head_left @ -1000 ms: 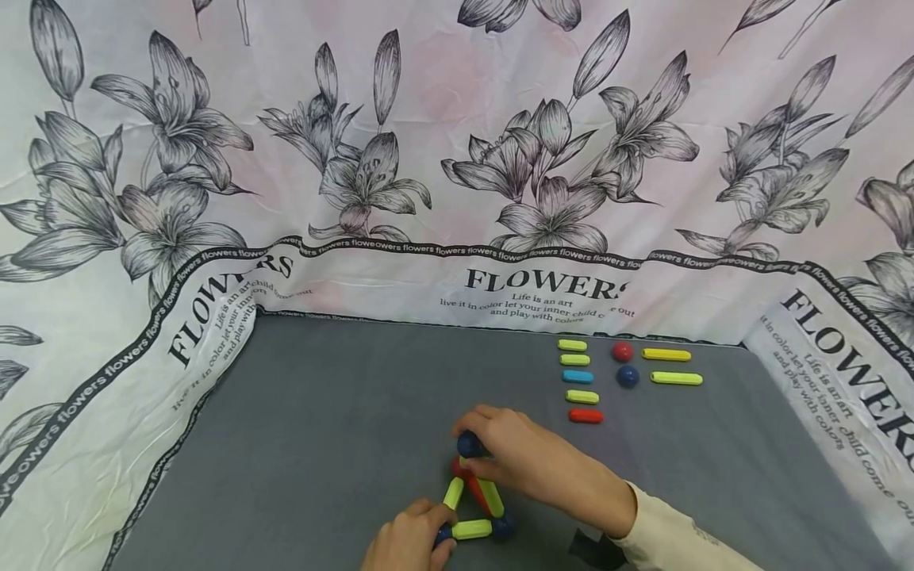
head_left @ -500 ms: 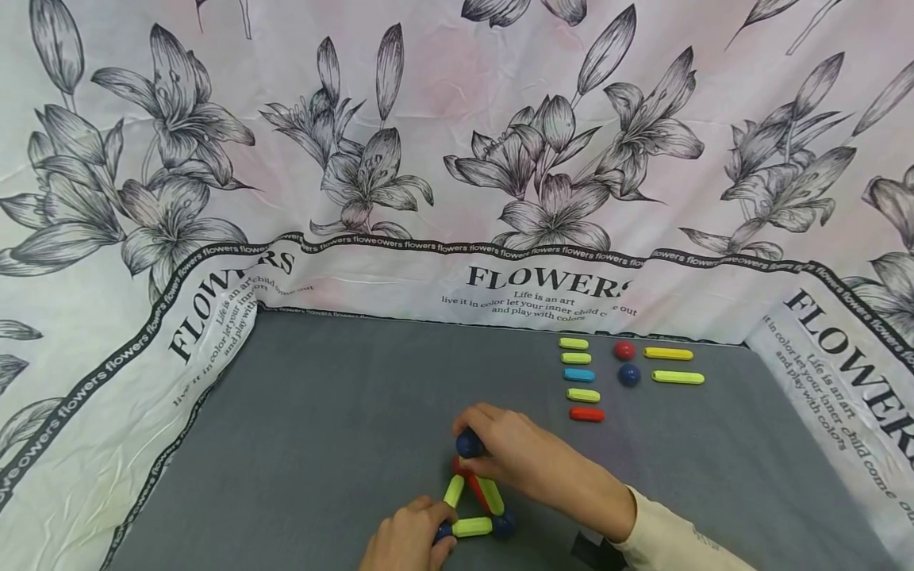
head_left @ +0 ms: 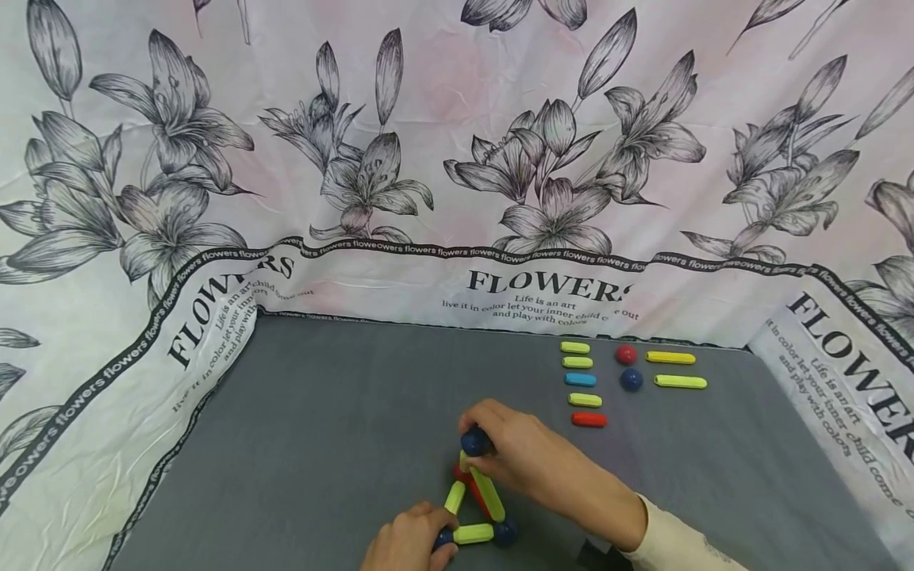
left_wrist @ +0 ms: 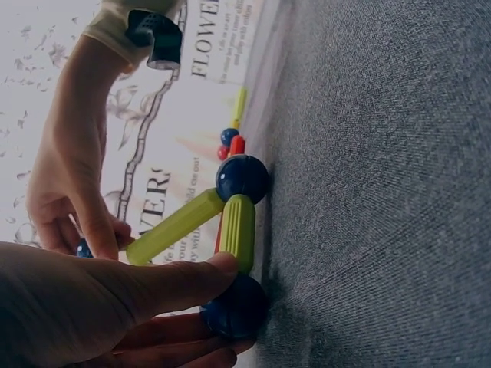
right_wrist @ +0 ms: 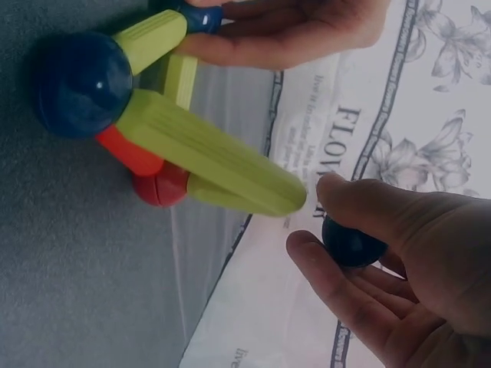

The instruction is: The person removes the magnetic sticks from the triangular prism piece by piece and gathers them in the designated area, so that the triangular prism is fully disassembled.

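My left hand (head_left: 407, 541) grips a blue ball (left_wrist: 234, 307) at one corner of a low triangle, its thumb tip on the adjoining lime rod (left_wrist: 238, 230). Another blue ball (head_left: 505, 533) and a red ball (head_left: 459, 473) form the other corners. A red rod (right_wrist: 132, 151) and lime rods (head_left: 455, 497) join them. Two more lime rods slant upward, one a raised rod (right_wrist: 215, 153) from the far blue ball. Above their upper ends my right hand (head_left: 531, 460) pinches a third blue ball (right_wrist: 353, 244) between thumb and fingers; a gap separates it from the nearer rod's end.
Toward the back right lie a column of short rods (head_left: 581, 380), a loose red ball (head_left: 626, 354), a loose blue ball (head_left: 631, 380) and two longer rods (head_left: 681, 382). Grey cloth (head_left: 321, 420) covers the table, with a flower-printed curtain (head_left: 400, 277) along its back and sides.
My right hand has shifted slightly up and to the right with its blue ball, showing more of the raised lime rods. The left hand keeps its hold on the corner ball.
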A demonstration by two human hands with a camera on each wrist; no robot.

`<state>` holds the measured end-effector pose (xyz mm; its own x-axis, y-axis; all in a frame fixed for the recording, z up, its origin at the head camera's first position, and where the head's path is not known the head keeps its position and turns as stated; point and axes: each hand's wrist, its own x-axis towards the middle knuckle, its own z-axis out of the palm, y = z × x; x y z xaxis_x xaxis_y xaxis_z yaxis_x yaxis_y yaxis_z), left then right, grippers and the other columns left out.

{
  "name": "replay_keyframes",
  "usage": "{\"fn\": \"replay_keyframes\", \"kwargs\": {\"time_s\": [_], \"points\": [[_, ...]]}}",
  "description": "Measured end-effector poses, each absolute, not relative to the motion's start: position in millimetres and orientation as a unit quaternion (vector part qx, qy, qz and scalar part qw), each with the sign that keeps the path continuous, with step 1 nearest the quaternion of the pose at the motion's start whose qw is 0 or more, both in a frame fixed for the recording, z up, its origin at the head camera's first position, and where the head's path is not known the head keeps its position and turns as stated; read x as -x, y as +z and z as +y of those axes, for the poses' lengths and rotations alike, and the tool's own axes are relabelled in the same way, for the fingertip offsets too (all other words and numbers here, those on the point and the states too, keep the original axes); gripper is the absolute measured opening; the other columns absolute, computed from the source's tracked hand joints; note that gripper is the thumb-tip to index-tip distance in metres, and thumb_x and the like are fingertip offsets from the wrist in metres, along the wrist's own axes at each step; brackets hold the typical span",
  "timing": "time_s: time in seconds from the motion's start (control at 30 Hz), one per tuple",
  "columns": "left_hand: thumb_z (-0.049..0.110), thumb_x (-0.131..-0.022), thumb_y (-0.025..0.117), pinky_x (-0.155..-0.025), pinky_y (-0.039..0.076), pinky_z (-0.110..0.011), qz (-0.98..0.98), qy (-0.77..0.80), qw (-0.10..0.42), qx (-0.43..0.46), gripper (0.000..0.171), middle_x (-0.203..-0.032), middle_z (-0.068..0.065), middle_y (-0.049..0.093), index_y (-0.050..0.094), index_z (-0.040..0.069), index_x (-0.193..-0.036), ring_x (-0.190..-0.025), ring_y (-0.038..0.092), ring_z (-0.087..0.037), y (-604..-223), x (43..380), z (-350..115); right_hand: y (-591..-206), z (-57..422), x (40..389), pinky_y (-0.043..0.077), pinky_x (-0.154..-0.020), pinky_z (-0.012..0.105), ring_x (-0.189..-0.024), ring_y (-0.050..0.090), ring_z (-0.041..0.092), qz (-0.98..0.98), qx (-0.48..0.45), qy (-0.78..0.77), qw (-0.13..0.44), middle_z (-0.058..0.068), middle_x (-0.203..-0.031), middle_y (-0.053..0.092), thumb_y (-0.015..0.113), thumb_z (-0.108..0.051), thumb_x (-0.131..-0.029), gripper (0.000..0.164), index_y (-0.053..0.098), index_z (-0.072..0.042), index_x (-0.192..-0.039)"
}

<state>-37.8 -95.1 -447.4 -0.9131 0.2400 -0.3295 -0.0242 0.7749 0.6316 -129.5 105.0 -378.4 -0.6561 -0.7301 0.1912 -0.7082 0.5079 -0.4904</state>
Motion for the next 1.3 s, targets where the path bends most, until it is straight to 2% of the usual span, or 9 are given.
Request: {"fn": "replay_keyframes", "kwargs": {"time_s": [0.3,0.47,0.63,0.83,1.03,1.3], "points": [[0.021,-0.091,0.084,-0.063,0.057,-0.048,0.921,0.32,0.216,-0.047,0.014,-0.09,0.002,0.064,0.078,0.017,-0.104,-0.072,0.064,-0.02,-446,39,-93,-379,132,137,0.061,-0.077,0.028,-0.091,0.068,0.005,0.879,0.374,-0.296,0.029,-0.004,-0.112,0.065,0.087,-0.01,-0.089,0.043,0.06,-0.014,-0.121],[0.022,-0.09,0.085,-0.063,0.056,-0.046,0.923,0.316,0.213,-0.051,0.015,-0.091,0.002,0.064,0.078,0.018,-0.103,-0.071,0.063,-0.018,-448,40,-92,-388,162,144,0.059,-0.068,0.024,-0.081,0.068,0.004,0.89,0.357,-0.279,-0.041,-0.002,-0.107,0.069,0.091,-0.011,-0.084,0.041,0.065,-0.011,-0.117],[0.023,-0.09,0.085,-0.062,0.055,-0.044,0.924,0.312,0.211,-0.059,0.017,-0.092,0.003,0.065,0.078,0.02,-0.105,-0.07,0.063,-0.017,-454,41,-93,-398,199,150,0.058,-0.064,0.028,-0.076,0.067,0.004,0.913,0.311,-0.245,-0.094,-0.004,-0.1,0.072,0.095,-0.012,-0.08,0.04,0.07,-0.012,-0.112],[0.024,-0.089,0.086,-0.059,0.054,-0.043,0.924,0.318,0.202,-0.066,0.018,-0.093,0.004,0.066,0.078,0.023,-0.105,-0.07,0.063,-0.017,-463,40,-95,-409,240,154,0.058,-0.066,0.031,-0.079,0.066,0.009,0.934,0.268,-0.198,-0.133,-0.005,-0.105,0.071,0.098,-0.009,-0.074,0.046,0.071,-0.016,-0.111],[0.023,-0.089,0.086,-0.06,0.054,-0.042,0.924,0.317,0.204,-0.064,0.018,-0.092,0.005,0.065,0.077,0.023,-0.104,-0.069,0.062,-0.017,-460,40,-96,-414,266,159,0.058,-0.064,0.033,-0.078,0.066,0.015,0.933,0.255,-0.175,-0.186,0.0,-0.105,0.066,0.098,-0.005,-0.07,0.046,0.074,-0.012,-0.109],[0.021,-0.09,0.086,-0.061,0.055,-0.042,0.923,0.313,0.216,-0.055,0.016,-0.089,0.006,0.063,0.077,0.021,-0.103,-0.069,0.06,-0.016,-446,38,-95,-422,294,175,0.057,-0.065,0.042,-0.082,0.067,0.023,0.944,0.226,-0.161,-0.176,0.011,-0.104,0.067,0.096,-0.002,-0.072,0.047,0.072,-0.001,-0.112]]}}
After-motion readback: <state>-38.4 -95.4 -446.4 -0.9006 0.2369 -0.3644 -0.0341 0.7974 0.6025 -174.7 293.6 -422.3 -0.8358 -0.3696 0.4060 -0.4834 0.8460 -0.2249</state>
